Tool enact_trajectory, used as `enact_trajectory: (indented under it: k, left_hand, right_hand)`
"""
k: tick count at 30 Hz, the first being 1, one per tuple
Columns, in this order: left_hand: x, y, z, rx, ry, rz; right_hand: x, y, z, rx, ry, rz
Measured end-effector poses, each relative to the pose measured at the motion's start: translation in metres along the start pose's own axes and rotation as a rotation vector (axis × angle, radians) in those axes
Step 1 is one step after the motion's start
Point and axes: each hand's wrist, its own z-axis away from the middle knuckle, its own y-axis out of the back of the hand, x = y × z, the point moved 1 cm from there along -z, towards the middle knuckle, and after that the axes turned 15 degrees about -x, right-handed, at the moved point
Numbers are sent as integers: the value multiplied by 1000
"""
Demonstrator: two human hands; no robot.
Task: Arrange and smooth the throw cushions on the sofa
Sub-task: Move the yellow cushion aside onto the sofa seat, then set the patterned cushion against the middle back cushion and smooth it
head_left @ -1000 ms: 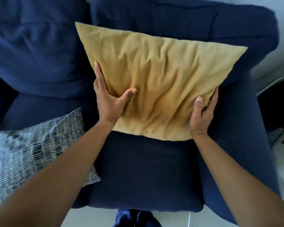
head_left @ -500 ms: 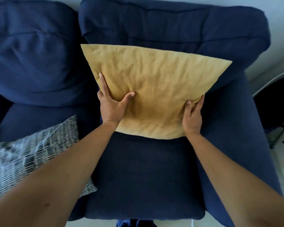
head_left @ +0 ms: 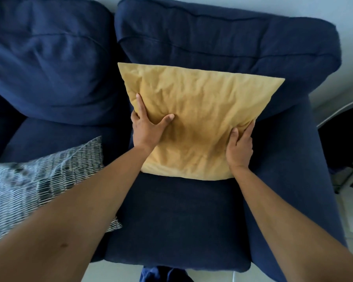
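Mustard cushion now settled lower against sofa backrest, toward 12 o'clock; left hand, right hand clasp side edges, thumbs splayed across front; placement nearly done, smoothing remains

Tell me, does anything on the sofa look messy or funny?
Yes. The patterned cushion lies flat and crooked on the left seat, not propped up. The yellow cushion leans against the backrest but its cover is wrinkled; the left hand and right hand grip its sides.

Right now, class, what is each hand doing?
Left hand: closed on the yellow cushion's left edge.
Right hand: closed on its right edge.
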Motion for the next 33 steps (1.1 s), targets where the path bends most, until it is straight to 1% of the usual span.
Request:
enact_trajectory:
  k: [3,5,7,11,13,15,19,21,23,27,29,31,33]
  left_hand:
    - [-5,6,9,26,-31,-26]
    - [-9,12,17,55,-46,-32]
    - [-13,22,26,93,-47,-35]
    - [-34,56,44,168,-2,-76]
    - [-54,82,52,203,27,-99]
    - [-78,109,59,210,80,-116]
    - [-139,171,73,229,206,-198]
    - [-173,205,79,221,295,-248]
    - [-208,241,86,205,379,-289]
    - [-272,303,100,115,580,-248]
    - [-299,326,106,79,681,-191]
    - [-328,343,111,59,760,-107]
    - [-354,353,112,29,799,78]
  right_hand:
    - [-6,-6,13,106,34,109]
    - [-20,-8,25,189,134,129]
    - [-39,-13,39,208,277,132]
    - [-76,-46,67,105,547,73]
    - [-96,-74,80,13,609,54]
    - [-113,-107,93,-81,606,74]
    - [-143,-181,120,-349,528,151]
    - [-151,-221,132,-482,440,189]
    - [-160,-261,146,-585,312,207]
    - [-177,-326,171,-795,-64,213]
    - [-180,-349,180,-841,-221,204]
    - [-179,-367,186,-843,-358,155]
    - [-176,-378,188,-835,-448,108]
